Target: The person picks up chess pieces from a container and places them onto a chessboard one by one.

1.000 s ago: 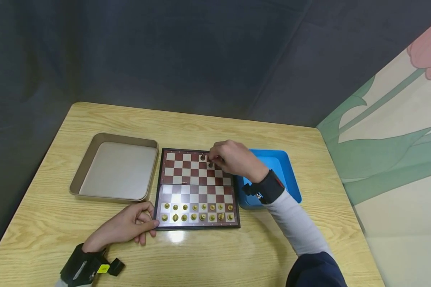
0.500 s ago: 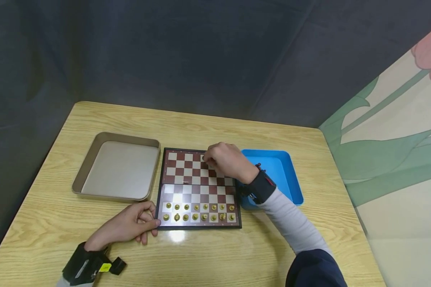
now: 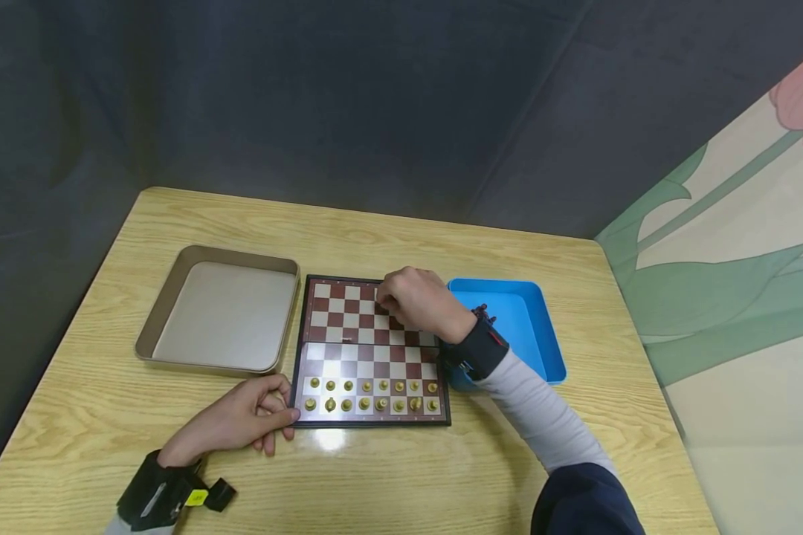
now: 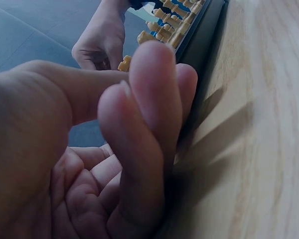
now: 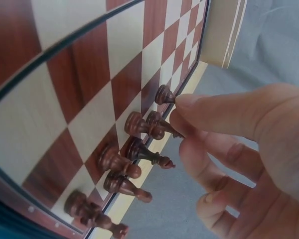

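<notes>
My right hand (image 3: 418, 301) is over the far right part of the chessboard (image 3: 337, 316). In the right wrist view, its thumb and forefinger pinch the top of a dark brown chess piece (image 5: 164, 94) standing on a square; the fingers hide which piece it is. Several other dark pieces, among them a pawn (image 5: 117, 162), stand closer to the camera. My left hand (image 3: 244, 416) holds the board's near left corner, thumb on the edge and other fingers bent beside it. Two rows of gold chess pieces (image 3: 381, 404) stand along the near side.
A blue tray (image 3: 549, 342) stands right of the board, with some dark pieces (image 3: 483, 312) inside, partly behind the right wrist. To the left is a bronze-coloured metal tray (image 3: 224, 312). Dark cloth (image 3: 348, 111) hangs behind the wooden table (image 3: 375, 483).
My right hand has moved slightly left over the board, covering dark pieces seen earlier. Dark pieces in the blue tray have come into sight. The left hand stays at the corner.
</notes>
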`<state>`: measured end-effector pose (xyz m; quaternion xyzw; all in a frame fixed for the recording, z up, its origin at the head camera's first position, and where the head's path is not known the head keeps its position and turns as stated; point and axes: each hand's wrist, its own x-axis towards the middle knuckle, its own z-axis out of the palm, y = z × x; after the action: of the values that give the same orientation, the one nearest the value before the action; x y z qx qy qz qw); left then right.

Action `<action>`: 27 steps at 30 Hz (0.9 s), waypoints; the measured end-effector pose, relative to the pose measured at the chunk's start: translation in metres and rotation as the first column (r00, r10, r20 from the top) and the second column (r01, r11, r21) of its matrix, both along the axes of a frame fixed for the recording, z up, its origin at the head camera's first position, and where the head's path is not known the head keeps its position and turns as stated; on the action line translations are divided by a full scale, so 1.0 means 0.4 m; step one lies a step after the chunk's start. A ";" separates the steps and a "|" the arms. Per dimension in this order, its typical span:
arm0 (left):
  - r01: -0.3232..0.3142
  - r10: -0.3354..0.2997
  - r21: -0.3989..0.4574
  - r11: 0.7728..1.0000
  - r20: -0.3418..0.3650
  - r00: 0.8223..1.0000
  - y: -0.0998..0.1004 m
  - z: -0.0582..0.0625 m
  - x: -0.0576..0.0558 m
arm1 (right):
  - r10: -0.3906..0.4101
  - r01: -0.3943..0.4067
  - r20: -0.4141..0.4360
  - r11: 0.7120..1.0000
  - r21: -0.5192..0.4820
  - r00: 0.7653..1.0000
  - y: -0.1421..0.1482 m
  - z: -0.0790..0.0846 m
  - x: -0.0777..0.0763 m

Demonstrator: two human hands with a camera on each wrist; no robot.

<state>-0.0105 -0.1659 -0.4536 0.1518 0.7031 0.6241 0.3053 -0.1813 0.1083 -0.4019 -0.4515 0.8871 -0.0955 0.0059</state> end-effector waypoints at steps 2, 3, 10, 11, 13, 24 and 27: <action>-0.003 0.003 -0.008 1.000 0.010 1.000 0.001 0.005 -0.001 | -0.002 0.002 -0.009 1.000 0.002 1.000 0.000 -0.002 0.000; -0.003 0.004 -0.012 1.000 0.013 1.000 0.001 0.006 -0.001 | -0.004 0.004 -0.015 1.000 0.003 1.000 0.000 -0.003 -0.001; -0.001 0.002 -0.019 1.000 0.020 1.000 0.000 0.002 -0.003 | -0.004 0.004 -0.007 1.000 0.011 1.000 -0.001 -0.007 0.001; -0.001 0.002 -0.020 1.000 0.019 1.000 0.000 0.001 -0.004 | -0.003 0.003 -0.009 1.000 0.012 1.000 -0.001 -0.007 0.000; -0.002 0.003 -0.020 1.000 0.019 1.000 -0.001 0.000 -0.004 | 0.002 -0.002 -0.007 1.000 0.006 1.000 -0.001 -0.008 0.000; 0.003 -0.003 -0.004 1.000 0.008 1.000 -0.014 -0.064 -0.008 | 0.003 -0.003 0.018 1.000 -0.013 1.000 0.001 -0.009 0.002; 0.007 -0.007 -0.004 1.000 0.006 1.000 -0.014 -0.069 -0.009 | 0.003 -0.003 0.013 1.000 -0.017 1.000 0.002 -0.012 0.002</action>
<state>-0.0140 -0.1716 -0.4814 0.1516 0.7029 0.6219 0.3101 -0.1806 0.1090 -0.4068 -0.4521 0.8856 -0.1060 0.0080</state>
